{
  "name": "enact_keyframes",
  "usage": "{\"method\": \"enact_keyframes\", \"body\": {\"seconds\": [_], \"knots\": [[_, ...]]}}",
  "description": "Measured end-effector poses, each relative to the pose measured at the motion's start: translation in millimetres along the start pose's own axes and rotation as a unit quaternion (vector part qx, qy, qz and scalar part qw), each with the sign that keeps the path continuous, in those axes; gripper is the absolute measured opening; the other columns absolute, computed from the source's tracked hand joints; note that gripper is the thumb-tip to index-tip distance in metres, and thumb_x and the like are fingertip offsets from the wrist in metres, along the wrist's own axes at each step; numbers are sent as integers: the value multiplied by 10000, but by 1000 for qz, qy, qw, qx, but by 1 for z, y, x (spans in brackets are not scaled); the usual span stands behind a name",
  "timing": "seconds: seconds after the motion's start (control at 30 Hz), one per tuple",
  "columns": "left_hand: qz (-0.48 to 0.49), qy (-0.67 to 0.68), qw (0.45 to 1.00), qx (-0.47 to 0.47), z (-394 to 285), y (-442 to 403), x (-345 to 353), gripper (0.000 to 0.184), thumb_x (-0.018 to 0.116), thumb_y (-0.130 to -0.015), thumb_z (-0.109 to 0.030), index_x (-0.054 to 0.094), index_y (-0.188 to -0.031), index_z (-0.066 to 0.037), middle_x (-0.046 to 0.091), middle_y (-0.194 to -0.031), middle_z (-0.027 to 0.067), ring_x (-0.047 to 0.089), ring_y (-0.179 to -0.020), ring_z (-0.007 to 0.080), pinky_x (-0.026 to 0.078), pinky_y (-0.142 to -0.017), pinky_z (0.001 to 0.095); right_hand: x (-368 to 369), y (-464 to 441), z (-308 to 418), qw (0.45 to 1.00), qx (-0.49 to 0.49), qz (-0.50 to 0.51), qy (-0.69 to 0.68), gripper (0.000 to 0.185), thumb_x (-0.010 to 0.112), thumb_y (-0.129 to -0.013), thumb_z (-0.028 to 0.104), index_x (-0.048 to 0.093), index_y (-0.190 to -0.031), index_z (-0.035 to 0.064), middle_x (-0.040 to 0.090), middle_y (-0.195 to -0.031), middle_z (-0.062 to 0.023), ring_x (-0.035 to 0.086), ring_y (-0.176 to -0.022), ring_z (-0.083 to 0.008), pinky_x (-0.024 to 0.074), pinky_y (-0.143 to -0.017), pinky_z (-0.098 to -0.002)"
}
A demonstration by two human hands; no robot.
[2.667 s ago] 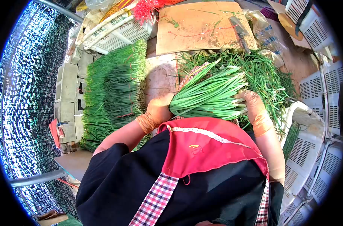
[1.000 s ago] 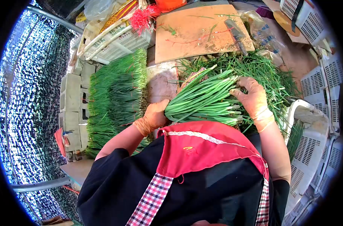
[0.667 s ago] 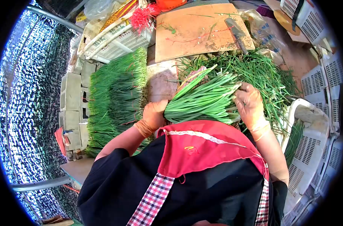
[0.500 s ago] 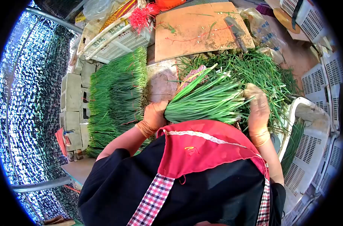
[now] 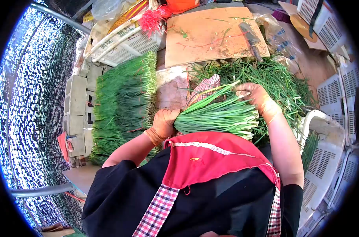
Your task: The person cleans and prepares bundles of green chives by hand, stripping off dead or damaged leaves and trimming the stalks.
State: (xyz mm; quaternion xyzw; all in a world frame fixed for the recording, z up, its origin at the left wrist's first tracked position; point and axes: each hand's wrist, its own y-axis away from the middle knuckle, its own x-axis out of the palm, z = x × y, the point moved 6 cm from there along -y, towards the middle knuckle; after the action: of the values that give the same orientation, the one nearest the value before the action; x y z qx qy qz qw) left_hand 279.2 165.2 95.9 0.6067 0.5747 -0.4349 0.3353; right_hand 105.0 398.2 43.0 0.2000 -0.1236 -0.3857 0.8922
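Note:
A fanned bunch of garlic chives (image 5: 217, 116) lies across my lap, its pale cut ends to the right. My left hand (image 5: 164, 121), in an orange glove, is closed around the narrow left end of the bunch. At the upper right of the bunch, my right hand (image 5: 255, 96), also gloved, has its fingers pinched at the pale ends of a few chives that stick up from the rest. Behind the bunch is a checked cloth (image 5: 205, 87). A heap of loose chives (image 5: 282, 79) spreads beyond my right hand.
Tied chive bundles (image 5: 126, 102) stand in rows at left, beside concrete blocks (image 5: 76, 114). A wooden board (image 5: 211, 35) with a cleaver-like blade (image 5: 250, 39) is at the back. Red ties (image 5: 152, 20) hang by a white crate (image 5: 126, 45). Another crate (image 5: 325, 150) stands right.
My right hand has moved up and left from beside the bunch's right end to pinch chives at its upper edge. My left hand keeps its hold.

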Motion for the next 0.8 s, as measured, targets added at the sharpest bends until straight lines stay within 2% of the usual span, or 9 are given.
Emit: {"method": "enact_keyframes", "body": {"seconds": [0.13,0.17,0.23,0.27,0.33,0.43,0.5,0.7,0.8], "knots": [[1,59,998,23,1,0,-2,315,722,-526,-117,618,-822,-93,605,-670,89,591,-598,289,459,-540,305,-21,8,-5,997,-21,-63,39,261,571,-739,-23,646,-978,48,641,-828,-39,587,-717,-148,457,-620,-251],[1,50,998,27,8,1,4,326,722,-525,-117,617,-833,-90,608,-677,93,593,-601,291,460,-541,307,-43,-1,-4,899,-127,-88,410,240,568,-771,40,633,-1001,67,642,-886,-67,599,-782,-188,467,-659,-272],[-2,42,999,30,12,1,7,338,722,-524,-117,616,-844,-88,611,-685,98,594,-605,293,460,-542,308,-108,2,-8,744,-8,-183,643,299,593,-788,149,586,-1082,93,615,-1016,-113,591,-919,-246,473,-750,-320],[0,41,999,32,11,0,6,360,722,-524,-121,617,-867,-87,613,-690,101,596,-609,294,460,-542,311,-144,29,1,784,197,-259,529,384,620,-773,196,552,-1138,102,587,-1087,-131,570,-991,-265,469,-800,-347],[2,39,999,34,13,-2,6,383,721,-523,-124,618,-890,-86,615,-695,104,597,-612,295,460,-543,313,-115,57,53,689,121,-377,606,528,679,-719,262,508,-1189,95,542,-1161,-137,536,-1056,-270,444,-871,-377],[17,41,999,31,13,-4,8,420,714,-521,-134,616,-927,-85,618,-704,111,599,-620,301,460,-543,325,-48,14,61,880,-206,-166,395,678,729,-662,102,442,-1276,108,475,-1275,-108,464,-1156,-245,351,-984,-329],[-3,40,998,53,4,-6,2,440,704,-523,-140,618,-952,-98,617,-707,118,596,-622,307,456,-539,339,-18,-11,34,989,-39,22,144,612,734,-680,85,483,-1236,44,563,-1157,-121,513,-1068,-188,393,-916,-298],[0,5,999,33,6,-3,0,483,697,-527,-184,605,-998,-134,597,-675,127,574,-606,325,435,-519,388,-27,-23,16,993,-82,-18,80,187,657,-699,5,654,-885,12,655,-771,-61,596,-710,-157,464,-701,-260],[-8,-7,999,32,4,-6,-3,489,688,-530,-182,603,-1009,-139,592,-668,117,570,-616,326,440,-535,395,-125,-4,11,881,-8,-256,398,234,619,-730,86,647,-961,55,646,-824,-83,610,-785,-208,471,-754,-306]]}}
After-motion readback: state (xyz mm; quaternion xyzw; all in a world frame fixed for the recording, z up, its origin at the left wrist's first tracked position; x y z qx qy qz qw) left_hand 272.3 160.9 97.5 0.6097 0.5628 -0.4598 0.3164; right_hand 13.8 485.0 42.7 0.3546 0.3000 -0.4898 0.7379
